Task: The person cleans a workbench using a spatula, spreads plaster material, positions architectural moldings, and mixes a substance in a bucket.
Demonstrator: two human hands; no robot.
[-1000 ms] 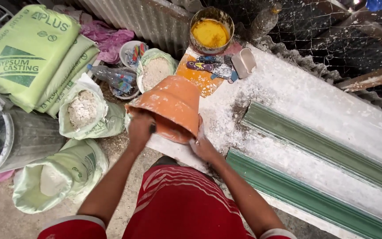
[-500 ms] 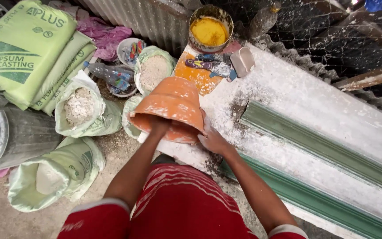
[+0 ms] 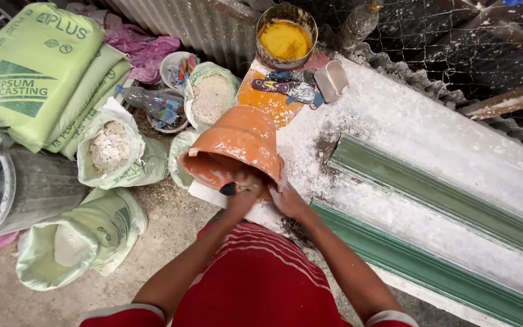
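Note:
An orange flowerpot-shaped pot [image 3: 240, 142], dusted white, lies tilted on the near corner of a white powdery table [image 3: 407, 127], its mouth facing me and to the left. My left hand [image 3: 243, 195] is at the pot's mouth, fingers closed around a small dark-tipped tool [image 3: 227, 189]; I cannot make out what kind of tool it is. My right hand [image 3: 289, 201] grips the pot's rim on the right side and steadies it. Both forearms reach forward over my red striped shirt.
Two long green moulding strips [image 3: 443, 200] lie on the table to the right. A can of yellow paint [image 3: 286, 39], a white cup [image 3: 333, 79] and brushes [image 3: 292, 88] sit behind the pot. Open sacks of white powder [image 3: 110, 148], stacked green bags [image 3: 31, 72] and a metal drum [image 3: 1, 188] stand on the left.
My left hand left the pot's left rim and moved to its mouth, now with a dark tool. The pot has tipped a little further. My right hand stays on the rim.

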